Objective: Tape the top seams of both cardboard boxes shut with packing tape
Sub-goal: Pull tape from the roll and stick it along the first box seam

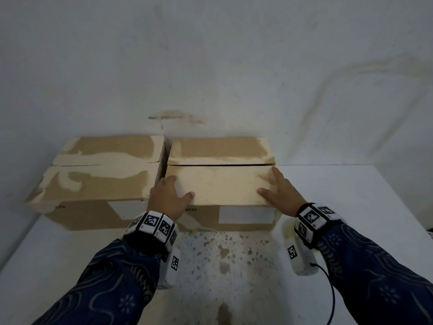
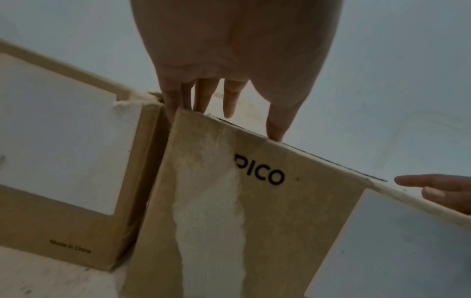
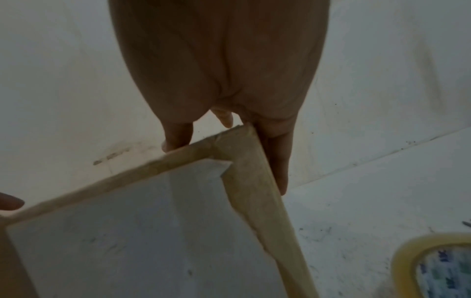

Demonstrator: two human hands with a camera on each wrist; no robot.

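Hands [image 1: 169,198] [image 1: 280,193] press right box [image 1: 222,184] flaps closed; contents hidden.

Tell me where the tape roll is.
The tape roll lies on the table, at the lower right of the right wrist view, right of the right box. In the head view the right wrist mostly hides it.

Printed words on the two boxes in front of me

The right box [image 2: 293,211], the one my fingers rest on, carries black letters "PICO" [image 2: 258,175] on its front face, the first letter partly lost under a torn strip, so I take it for a P. The left box [image 2: 84,201] reads "Made in China" [image 2: 70,246] in small dark print low on its side. From the head view I make out only "ICO" [image 1: 191,209] there. The white labels on both boxes look blank to me.
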